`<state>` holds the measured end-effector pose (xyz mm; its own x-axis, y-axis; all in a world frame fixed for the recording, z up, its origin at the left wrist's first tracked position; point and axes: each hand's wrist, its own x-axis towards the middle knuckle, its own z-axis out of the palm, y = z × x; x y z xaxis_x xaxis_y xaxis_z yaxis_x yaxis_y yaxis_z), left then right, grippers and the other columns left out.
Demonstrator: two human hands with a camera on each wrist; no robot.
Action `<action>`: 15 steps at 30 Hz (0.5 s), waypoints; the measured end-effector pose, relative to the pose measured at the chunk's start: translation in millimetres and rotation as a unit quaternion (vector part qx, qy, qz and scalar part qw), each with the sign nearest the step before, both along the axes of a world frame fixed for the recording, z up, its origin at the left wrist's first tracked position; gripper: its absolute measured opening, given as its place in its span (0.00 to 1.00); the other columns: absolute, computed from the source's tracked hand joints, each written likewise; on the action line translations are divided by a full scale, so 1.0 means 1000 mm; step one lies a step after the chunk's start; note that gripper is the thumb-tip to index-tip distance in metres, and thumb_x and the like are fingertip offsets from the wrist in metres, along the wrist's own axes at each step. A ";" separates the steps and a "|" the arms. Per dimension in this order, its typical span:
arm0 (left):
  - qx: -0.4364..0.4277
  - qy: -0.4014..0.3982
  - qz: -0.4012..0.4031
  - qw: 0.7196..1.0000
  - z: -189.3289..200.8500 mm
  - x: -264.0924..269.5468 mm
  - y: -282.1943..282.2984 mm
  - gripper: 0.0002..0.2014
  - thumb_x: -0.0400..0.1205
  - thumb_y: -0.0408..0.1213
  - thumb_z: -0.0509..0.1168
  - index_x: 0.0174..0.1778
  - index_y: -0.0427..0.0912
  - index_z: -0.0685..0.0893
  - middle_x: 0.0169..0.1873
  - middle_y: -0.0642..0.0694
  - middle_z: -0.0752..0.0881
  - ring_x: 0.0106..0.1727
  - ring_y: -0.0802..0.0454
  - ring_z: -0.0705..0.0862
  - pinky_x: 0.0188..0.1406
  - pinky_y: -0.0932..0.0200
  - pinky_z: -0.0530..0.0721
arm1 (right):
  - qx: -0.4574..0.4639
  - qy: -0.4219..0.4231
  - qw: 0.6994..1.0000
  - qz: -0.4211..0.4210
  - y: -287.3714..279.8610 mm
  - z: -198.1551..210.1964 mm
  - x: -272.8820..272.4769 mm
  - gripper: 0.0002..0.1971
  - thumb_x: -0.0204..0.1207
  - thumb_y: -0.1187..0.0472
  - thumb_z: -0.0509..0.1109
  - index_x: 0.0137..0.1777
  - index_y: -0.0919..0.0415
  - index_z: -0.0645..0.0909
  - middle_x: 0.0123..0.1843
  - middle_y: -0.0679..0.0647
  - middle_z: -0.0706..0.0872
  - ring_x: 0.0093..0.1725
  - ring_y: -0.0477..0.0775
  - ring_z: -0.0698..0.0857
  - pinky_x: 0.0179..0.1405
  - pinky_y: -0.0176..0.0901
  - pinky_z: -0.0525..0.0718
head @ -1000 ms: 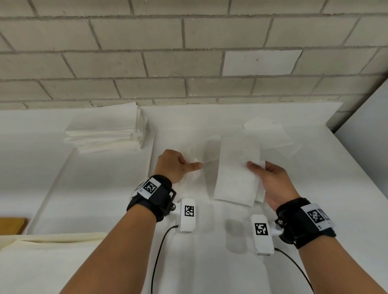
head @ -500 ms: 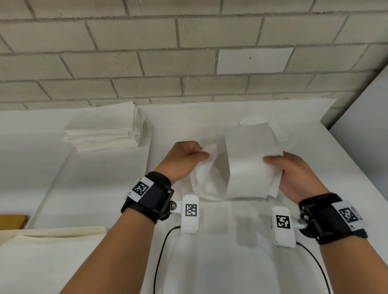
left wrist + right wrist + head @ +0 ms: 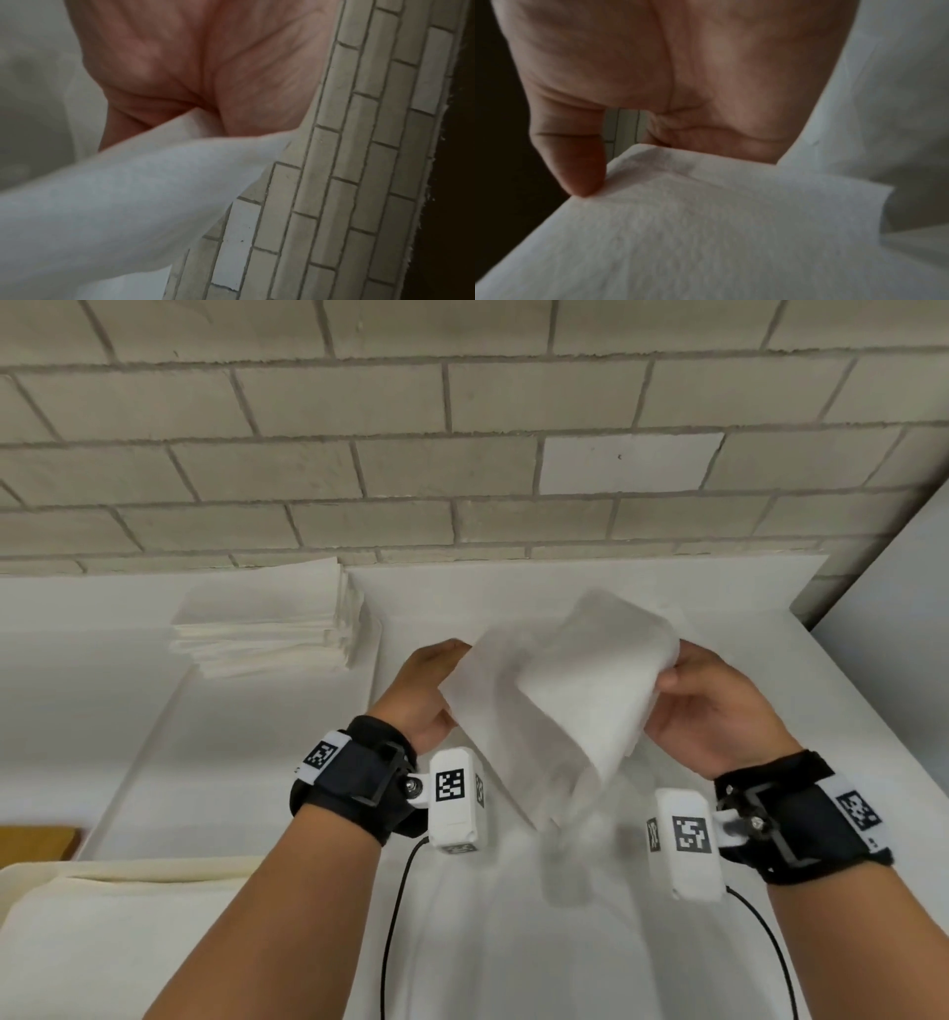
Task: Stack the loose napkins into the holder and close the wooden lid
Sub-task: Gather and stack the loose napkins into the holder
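Napkins [image 3: 554, 706] hanging mid-air above the desk [image 3: 719, 942], left hand [image 3: 421, 695] and right hand [image 3: 714, 711] each pinching an edge; limp sheets are sagging, risking slipping loose or tearing.

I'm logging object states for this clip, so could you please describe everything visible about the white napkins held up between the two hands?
The white napkins are thin, soft paper sheets, slightly blurred. They are lifted off the white table, tilted, and sag toward the person. The left hand grips their left edge, the paper tucked into its curled fingers in the left wrist view. The right hand pinches their right edge; the right wrist view shows its thumb pressing on top. The number of sheets cannot be told.
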<state>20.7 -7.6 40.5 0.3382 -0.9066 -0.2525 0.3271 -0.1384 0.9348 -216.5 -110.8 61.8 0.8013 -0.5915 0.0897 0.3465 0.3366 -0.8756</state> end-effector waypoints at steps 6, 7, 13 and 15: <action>0.018 0.033 -0.028 0.999 0.002 -0.006 -0.003 0.06 0.82 0.30 0.64 0.41 0.35 0.85 0.38 0.40 0.81 0.46 0.38 0.76 0.48 0.49 0.74 | -0.065 0.147 0.984 -0.074 0.005 -0.009 0.026 0.14 0.55 0.66 0.77 0.43 0.61 0.92 0.47 0.60 0.93 0.48 0.58 0.91 0.54 0.50 0.85; 0.007 0.038 -0.037 0.999 0.005 -0.008 -0.004 0.05 0.83 0.31 0.64 0.48 0.34 0.85 0.44 0.36 0.82 0.52 0.36 0.77 0.54 0.45 0.75 | -0.084 0.177 0.977 -0.085 0.007 -0.013 0.031 0.13 0.60 0.67 0.74 0.44 0.59 0.93 0.48 0.60 0.93 0.49 0.58 0.91 0.57 0.52 0.85; -0.028 0.017 -0.043 0.999 0.013 -0.016 -0.011 0.12 0.89 0.32 0.58 0.61 0.37 0.85 0.58 0.34 0.88 0.62 0.35 0.87 0.65 0.38 0.84 | -0.073 0.203 0.966 -0.144 0.022 -0.023 0.045 0.07 0.77 0.71 0.72 0.51 0.66 0.90 0.53 0.62 0.93 0.55 0.61 0.91 0.58 0.51 0.87; -0.019 0.093 -0.003 0.995 0.008 -0.016 -0.010 0.19 0.90 0.47 0.57 0.65 0.37 0.84 0.54 0.37 0.90 0.55 0.39 0.90 0.54 0.45 0.89 | -0.074 0.208 0.958 -0.182 0.023 -0.028 0.043 0.08 0.79 0.71 0.69 0.53 0.66 0.89 0.52 0.58 0.93 0.54 0.57 0.91 0.53 0.46 0.87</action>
<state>4.5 -17.5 48.5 0.2824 -0.9187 -0.2762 0.4950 -0.1071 0.8623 -173.6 -87.6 34.2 0.5287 -0.8443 -0.0877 0.0276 0.1204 -0.9923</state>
